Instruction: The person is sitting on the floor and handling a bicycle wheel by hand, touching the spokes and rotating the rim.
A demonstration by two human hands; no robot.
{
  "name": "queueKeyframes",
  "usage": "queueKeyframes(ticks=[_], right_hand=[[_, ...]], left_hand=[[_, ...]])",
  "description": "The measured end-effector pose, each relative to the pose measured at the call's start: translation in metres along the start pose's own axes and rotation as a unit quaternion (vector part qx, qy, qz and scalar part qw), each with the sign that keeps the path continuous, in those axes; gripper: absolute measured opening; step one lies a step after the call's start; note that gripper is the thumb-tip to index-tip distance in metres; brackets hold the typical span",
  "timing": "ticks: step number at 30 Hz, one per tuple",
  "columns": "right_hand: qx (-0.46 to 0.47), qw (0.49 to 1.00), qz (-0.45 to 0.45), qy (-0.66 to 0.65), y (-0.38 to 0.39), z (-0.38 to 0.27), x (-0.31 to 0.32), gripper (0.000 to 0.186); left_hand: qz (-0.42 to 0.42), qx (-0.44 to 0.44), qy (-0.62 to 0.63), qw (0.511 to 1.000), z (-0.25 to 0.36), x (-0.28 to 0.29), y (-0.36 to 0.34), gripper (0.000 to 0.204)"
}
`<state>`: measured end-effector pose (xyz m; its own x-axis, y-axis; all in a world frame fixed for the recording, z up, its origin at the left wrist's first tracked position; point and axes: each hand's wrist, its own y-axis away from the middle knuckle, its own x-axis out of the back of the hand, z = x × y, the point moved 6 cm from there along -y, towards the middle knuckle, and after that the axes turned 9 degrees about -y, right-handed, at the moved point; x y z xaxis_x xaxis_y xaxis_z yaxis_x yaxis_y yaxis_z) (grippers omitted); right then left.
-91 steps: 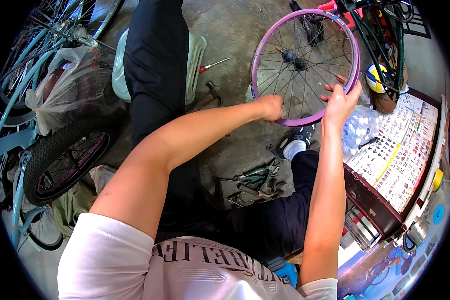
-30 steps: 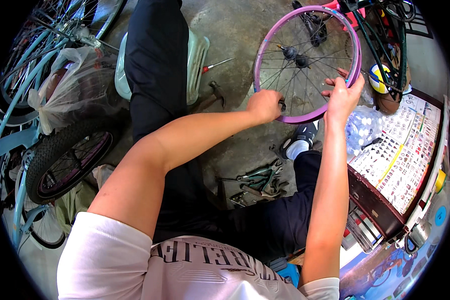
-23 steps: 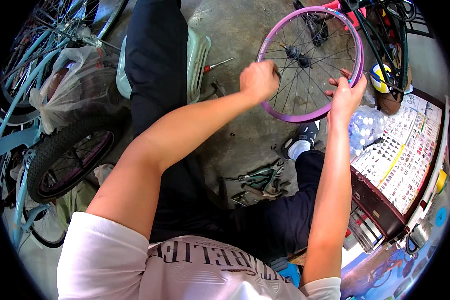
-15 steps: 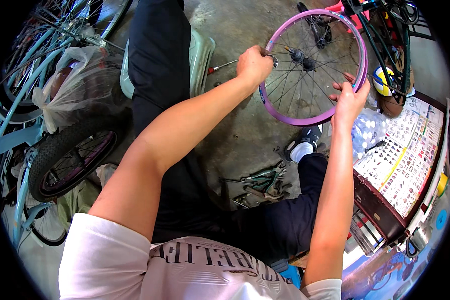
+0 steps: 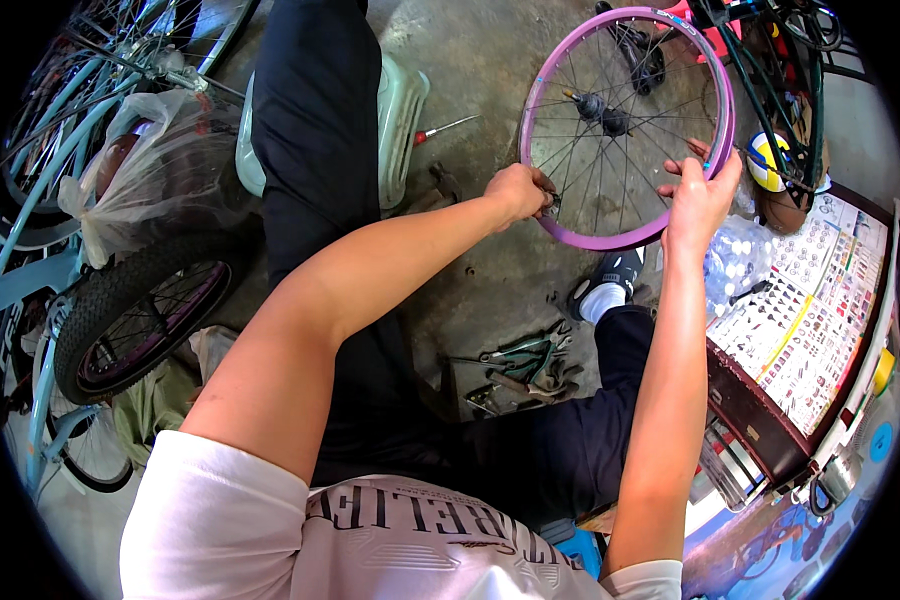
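Note:
A pink bicycle wheel rim (image 5: 603,238) is held up ahead of me, with dark spokes and a black hub (image 5: 607,117) at its middle. My right hand (image 5: 703,195) grips the rim's right side, some fingers reaching toward the spokes. My left hand (image 5: 522,196) is at the rim's lower left, closed round a small metal tool (image 5: 553,201), mostly hidden by the fingers, at the spokes. A red-handled screwdriver (image 5: 448,128) lies on the floor beside a pale green plastic stool (image 5: 406,115).
A loose tyred wheel (image 5: 100,335), blue bicycles (image 5: 25,255) and a plastic bag (image 5: 120,200) crowd the left. Pliers and tools (image 5: 525,365) lie between my legs. At right are a dark bicycle frame (image 5: 800,110), a ball (image 5: 767,160) and a paper-topped chest (image 5: 800,310).
My left hand rose to the rim's upper left half a second ago and has now come back down toward its lower left. My right hand stays on the rim, which is slightly further right.

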<state>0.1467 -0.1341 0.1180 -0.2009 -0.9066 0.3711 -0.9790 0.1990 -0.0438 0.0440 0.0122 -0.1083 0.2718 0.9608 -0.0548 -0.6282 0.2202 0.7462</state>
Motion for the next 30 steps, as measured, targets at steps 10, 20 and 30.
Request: queueKeyframes(ticks=[10, 20, 30], right_hand=[[0.001, 1.0, -0.006, 0.003, 0.0, -0.007, -0.009, 0.052], [-0.002, 1.0, -0.003, -0.001, -0.002, -0.006, -0.008, 0.048], [0.006, 1.0, 0.0, 0.005, -0.004, -0.003, -0.006, 0.05]], left_hand=[[-0.042, -0.002, 0.061, 0.997, -0.001, -0.016, -0.003, 0.028], [-0.044, 0.051, 0.148, 0.987, -0.012, -0.021, 0.001, 0.025], [-0.033, 0.086, 0.21, 0.973, -0.016, -0.026, 0.003, 0.02]])
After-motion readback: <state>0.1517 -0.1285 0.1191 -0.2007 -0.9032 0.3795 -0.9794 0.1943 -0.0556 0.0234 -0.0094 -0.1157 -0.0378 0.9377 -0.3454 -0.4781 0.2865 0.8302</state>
